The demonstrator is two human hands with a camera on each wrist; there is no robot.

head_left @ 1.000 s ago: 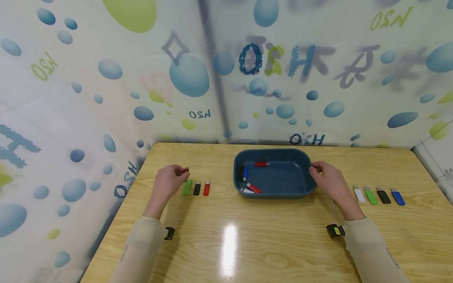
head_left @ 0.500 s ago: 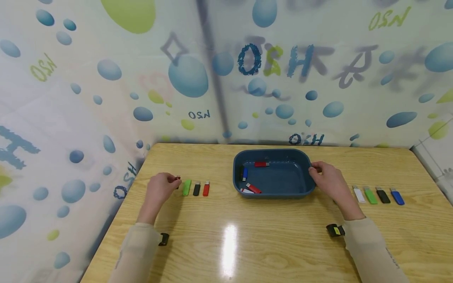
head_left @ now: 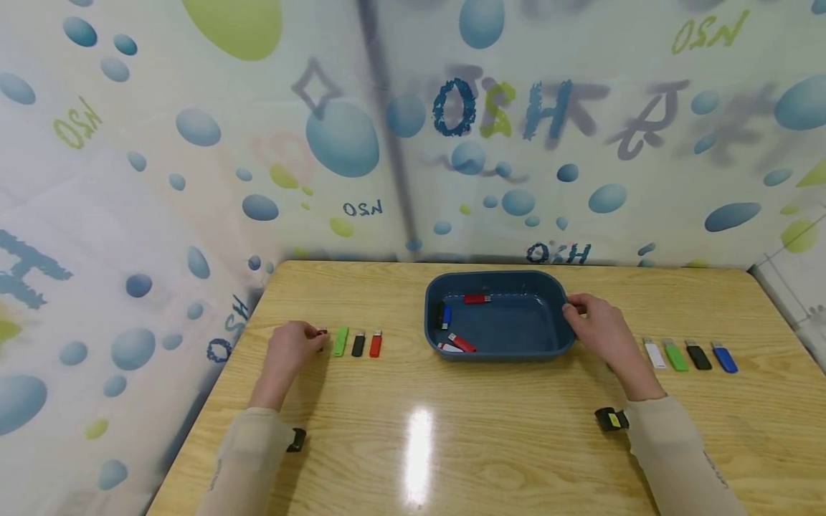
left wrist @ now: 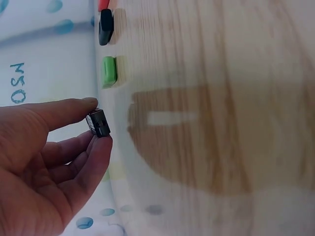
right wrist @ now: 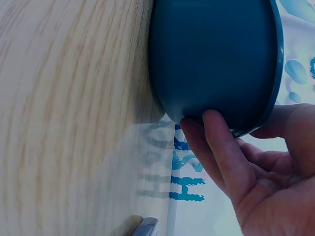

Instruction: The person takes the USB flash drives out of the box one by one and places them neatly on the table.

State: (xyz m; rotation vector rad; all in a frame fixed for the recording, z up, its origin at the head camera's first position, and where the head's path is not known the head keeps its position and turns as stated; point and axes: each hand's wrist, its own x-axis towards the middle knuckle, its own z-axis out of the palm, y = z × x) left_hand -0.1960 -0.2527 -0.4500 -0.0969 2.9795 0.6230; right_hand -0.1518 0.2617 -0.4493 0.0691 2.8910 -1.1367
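Observation:
My left hand (head_left: pixel 289 347) pinches a small dark red USB stick (left wrist: pixel 98 124) between thumb and fingers, close over the table at the left end of a short row. In that row a green USB stick (head_left: pixel 340 342), a black one (head_left: pixel 358 344) and a red one (head_left: pixel 376 344) lie side by side. My right hand (head_left: pixel 600 326) grips the right end wall of a dark blue bin (head_left: pixel 500 357), thumb and fingers on either side of its rim. Inside the bin lie several USB sticks, among them a red one (head_left: pixel 477 299) and a blue one (head_left: pixel 447 317).
Right of the bin, another row holds a white USB stick (head_left: pixel 654 352), a green one (head_left: pixel 675 356), a black one (head_left: pixel 698 355) and a blue one (head_left: pixel 725 357). The wooden table (head_left: pixel 503 444) meets a patterned curtain (head_left: pixel 413 165) at its back and left.
My left hand has moved left and toward me with the pinched USB stick, from above the green stick to beside it, and lower. My right hand stays on the bin.

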